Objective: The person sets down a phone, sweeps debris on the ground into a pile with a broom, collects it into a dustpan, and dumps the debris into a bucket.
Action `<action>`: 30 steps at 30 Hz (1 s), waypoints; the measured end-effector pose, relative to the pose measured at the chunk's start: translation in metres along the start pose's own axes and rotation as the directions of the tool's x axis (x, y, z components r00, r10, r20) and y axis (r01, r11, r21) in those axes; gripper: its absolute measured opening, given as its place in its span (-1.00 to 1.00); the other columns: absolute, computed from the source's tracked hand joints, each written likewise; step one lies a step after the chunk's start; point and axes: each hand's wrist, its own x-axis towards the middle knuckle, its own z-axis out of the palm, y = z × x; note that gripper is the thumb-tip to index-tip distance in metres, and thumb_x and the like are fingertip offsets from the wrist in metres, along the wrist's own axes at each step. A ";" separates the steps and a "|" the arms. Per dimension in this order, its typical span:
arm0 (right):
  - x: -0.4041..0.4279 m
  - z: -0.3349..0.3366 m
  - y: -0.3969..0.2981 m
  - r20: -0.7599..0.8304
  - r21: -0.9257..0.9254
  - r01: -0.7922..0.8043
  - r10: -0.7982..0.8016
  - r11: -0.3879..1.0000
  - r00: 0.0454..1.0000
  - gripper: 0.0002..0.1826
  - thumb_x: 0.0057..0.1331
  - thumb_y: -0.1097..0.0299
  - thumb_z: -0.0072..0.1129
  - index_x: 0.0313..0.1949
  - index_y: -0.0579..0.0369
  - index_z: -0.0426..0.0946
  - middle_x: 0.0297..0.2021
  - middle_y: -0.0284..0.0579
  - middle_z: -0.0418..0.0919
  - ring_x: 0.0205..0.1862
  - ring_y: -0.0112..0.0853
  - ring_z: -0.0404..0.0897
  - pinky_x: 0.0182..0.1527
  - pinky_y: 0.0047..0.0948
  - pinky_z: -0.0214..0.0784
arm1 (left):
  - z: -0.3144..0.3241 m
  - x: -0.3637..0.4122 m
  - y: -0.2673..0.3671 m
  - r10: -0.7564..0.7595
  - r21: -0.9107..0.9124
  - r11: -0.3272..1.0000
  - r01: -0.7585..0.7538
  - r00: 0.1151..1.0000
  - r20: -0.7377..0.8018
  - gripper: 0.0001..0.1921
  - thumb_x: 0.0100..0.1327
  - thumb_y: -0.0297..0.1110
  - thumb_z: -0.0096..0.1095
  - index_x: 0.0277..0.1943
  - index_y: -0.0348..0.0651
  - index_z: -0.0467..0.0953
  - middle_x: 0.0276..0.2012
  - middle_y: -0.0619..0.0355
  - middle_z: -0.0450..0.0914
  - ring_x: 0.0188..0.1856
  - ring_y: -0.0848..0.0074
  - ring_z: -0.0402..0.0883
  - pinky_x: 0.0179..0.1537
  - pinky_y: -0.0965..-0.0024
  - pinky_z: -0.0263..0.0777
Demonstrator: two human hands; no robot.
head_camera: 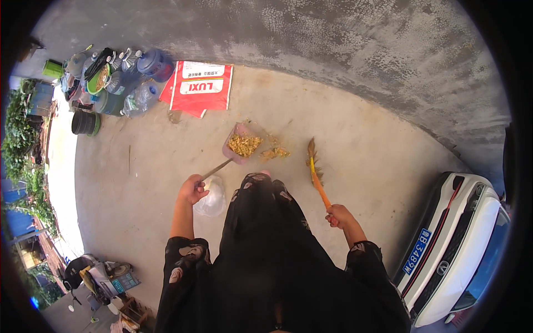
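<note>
My left hand (194,189) grips the thin handle of a pinkish dustpan (231,138), which rests on the concrete floor before me. Yellowish-brown scraps (245,145) are heaped in the pan; what they are I cannot tell. Just right of its mouth lies a smaller patch of similar scraps (275,153). My right hand (339,216) is closed round the orange handle of a broom (317,183). Its brown bristles point away from me, apart from the scraps. Below my left hand, a clear plastic bag (211,200) lies on the floor.
Red-and-white printed sacks (202,100) lie near the grey wall (333,54). Several large water bottles (154,64), a green basin (99,80) and a black bucket (83,123) crowd the far left. A white car (454,249) stands at right, a scooter (104,277) at lower left.
</note>
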 end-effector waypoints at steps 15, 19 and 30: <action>0.066 0.148 -0.078 0.274 0.644 -0.043 -0.178 0.764 0.945 -0.84 0.06 0.43 -0.01 -0.35 0.07 0.27 -0.54 -0.15 0.35 -0.67 -0.60 0.28 -0.69 -0.68 0.08 | -0.068 -0.014 -0.016 -0.011 -0.037 0.999 0.007 0.995 -0.095 -0.94 0.02 -0.44 -0.08 -0.40 -0.14 0.26 -0.60 0.16 0.29 -0.71 0.61 0.21 -0.48 0.31 0.41; 0.060 0.161 -0.086 0.287 0.745 -0.035 -0.272 0.666 0.919 -0.86 0.08 0.43 -0.02 -0.34 0.05 0.27 -0.53 -0.17 0.33 -0.69 -0.62 0.25 -0.69 -0.71 0.06 | -0.093 -0.001 -0.003 -0.050 -0.052 0.998 0.045 0.994 -0.098 -0.93 0.02 -0.43 -0.07 -0.40 -0.14 0.26 -0.60 0.16 0.29 -0.71 0.60 0.20 -0.44 0.28 0.40; -0.032 0.178 -0.038 0.227 0.685 -0.028 -0.178 0.728 0.957 -0.84 0.12 0.39 -0.08 -0.30 0.04 0.21 -0.55 -0.17 0.36 -0.71 -0.60 0.26 -0.70 -0.67 0.09 | -0.151 0.022 0.050 -0.094 0.069 0.993 0.096 0.995 -0.033 -0.89 0.01 -0.38 -0.03 -0.36 -0.10 0.26 -0.58 0.18 0.28 -0.71 0.63 0.19 -0.46 0.30 0.39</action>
